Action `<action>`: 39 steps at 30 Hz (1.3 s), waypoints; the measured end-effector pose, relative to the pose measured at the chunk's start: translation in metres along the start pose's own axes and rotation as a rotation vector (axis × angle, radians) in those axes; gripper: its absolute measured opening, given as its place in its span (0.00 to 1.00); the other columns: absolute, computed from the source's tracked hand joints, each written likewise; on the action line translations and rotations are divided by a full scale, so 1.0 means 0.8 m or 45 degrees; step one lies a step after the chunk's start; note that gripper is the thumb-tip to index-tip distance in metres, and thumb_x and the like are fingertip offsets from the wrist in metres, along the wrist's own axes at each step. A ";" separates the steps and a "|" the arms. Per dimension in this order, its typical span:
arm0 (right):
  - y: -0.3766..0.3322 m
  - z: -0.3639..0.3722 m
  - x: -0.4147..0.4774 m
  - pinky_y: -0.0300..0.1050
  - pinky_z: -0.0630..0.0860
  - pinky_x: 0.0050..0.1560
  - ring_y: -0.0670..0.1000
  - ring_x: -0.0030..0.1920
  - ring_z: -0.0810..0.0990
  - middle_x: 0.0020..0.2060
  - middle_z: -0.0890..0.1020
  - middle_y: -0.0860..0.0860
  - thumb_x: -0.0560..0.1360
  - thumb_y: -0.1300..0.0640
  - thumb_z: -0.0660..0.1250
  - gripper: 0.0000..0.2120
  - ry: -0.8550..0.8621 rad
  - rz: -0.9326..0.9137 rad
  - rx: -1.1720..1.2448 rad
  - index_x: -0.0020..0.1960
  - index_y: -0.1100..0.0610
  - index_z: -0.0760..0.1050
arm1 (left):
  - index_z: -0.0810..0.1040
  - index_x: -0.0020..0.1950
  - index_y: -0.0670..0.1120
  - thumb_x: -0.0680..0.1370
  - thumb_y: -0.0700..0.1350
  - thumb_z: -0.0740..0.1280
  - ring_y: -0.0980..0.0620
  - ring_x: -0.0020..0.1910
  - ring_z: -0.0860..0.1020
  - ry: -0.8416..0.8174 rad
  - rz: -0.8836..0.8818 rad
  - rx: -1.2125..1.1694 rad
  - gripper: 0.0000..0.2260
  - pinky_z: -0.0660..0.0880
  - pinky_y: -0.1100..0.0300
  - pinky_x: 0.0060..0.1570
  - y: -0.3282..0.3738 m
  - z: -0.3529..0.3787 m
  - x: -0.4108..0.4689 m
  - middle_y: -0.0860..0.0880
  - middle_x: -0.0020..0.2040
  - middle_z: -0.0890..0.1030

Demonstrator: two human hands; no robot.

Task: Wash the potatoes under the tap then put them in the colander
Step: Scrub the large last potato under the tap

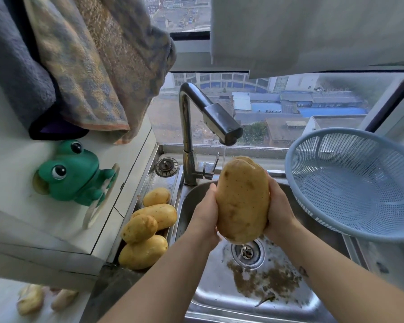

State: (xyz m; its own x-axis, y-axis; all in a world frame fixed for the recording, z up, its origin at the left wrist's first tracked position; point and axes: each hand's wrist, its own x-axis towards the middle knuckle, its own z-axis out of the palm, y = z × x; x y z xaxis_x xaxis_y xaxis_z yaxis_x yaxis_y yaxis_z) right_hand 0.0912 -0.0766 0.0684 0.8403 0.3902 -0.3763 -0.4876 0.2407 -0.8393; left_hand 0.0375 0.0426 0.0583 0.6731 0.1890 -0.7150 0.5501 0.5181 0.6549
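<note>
— Steel-lined and wet, the stainless steel sink (210, 301) sits under a high window with rooftops far below. What is beneath the bent chrome tap (189, 136)?
— One large oval tan potato (243, 201), held upright. Its top end is right under the tap's spout, and a thin stream of water falls onto it.
— Who holds it?
— Both hands. The left hand (205, 215) grips one flank with the thumb lying up along the skin. The right hand (280, 210) cups the other flank. Both are closed firmly on it.
— And the colander?
— The round pale blue plastic mesh colander (355, 183) leans tilted to the right of the tap, at the basin's edge.
— More potatoes?
— Four smaller yellow potatoes (139, 228) are piled left of the tap, on the steel ledge beside the basin.
— Anything else?
— A green plastic frog (72, 173) sits further left of the tap on the white counter. Brown grit lies below the tap, beside the round metal drain (247, 251).
</note>
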 end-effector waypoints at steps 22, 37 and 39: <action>-0.028 -0.010 0.008 0.73 0.73 0.49 0.68 0.55 0.77 0.56 0.78 0.64 0.66 0.40 0.74 0.31 0.201 0.551 0.487 0.59 0.59 0.72 | 0.78 0.58 0.49 0.83 0.46 0.56 0.51 0.56 0.76 0.519 0.839 0.209 0.12 0.72 0.54 0.60 0.003 0.009 0.012 0.51 0.54 0.79; -0.059 -0.002 0.007 0.47 0.79 0.42 0.54 0.52 0.78 0.57 0.77 0.57 0.62 0.46 0.77 0.25 -0.251 0.054 -0.471 0.57 0.52 0.78 | 0.77 0.56 0.45 0.72 0.59 0.68 0.38 0.43 0.79 -0.228 -0.297 -0.593 0.21 0.78 0.48 0.41 0.007 -0.020 0.005 0.37 0.40 0.83; -0.051 0.015 0.015 0.52 0.78 0.51 0.57 0.55 0.79 0.58 0.79 0.57 0.68 0.40 0.70 0.23 -0.165 0.079 -0.408 0.57 0.53 0.78 | 0.77 0.54 0.44 0.73 0.59 0.67 0.39 0.42 0.78 -0.174 -0.304 -0.709 0.20 0.76 0.48 0.43 -0.002 -0.022 0.002 0.37 0.38 0.83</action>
State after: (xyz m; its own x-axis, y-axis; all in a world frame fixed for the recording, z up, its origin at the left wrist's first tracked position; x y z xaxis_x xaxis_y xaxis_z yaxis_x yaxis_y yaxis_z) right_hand 0.1185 -0.0711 0.1025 0.7644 0.5099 -0.3946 -0.4202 -0.0702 -0.9047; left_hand 0.0291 0.0566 0.0514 0.6410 -0.0750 -0.7639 0.3776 0.8973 0.2287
